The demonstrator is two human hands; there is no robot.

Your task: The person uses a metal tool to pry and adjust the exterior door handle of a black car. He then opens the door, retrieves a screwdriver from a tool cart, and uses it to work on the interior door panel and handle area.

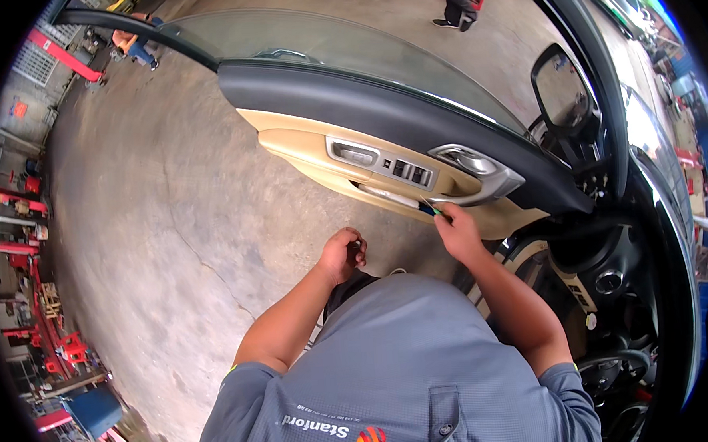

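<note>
An opened car door with a beige and black inner panel (294,140) stands in front of me. My right hand (458,230) is closed around a slim tool with a green handle (438,211). The tool's thin tip points at the panel beside the silver pull-handle trim (492,188); its exact kind is too small to tell. Further along the panel are the window switches (411,172) and the silver inner door handle (471,160). Near my waist, away from the door, my left hand (342,252) has curled fingers, and whatever may be inside them is hidden.
The door's window glass (345,41) is raised, with the side mirror (562,90) beyond it. The car's interior with its steering wheel (614,367) lies to my right. Red workshop equipment (72,348) lines the left. Another person (459,3) stands past the door.
</note>
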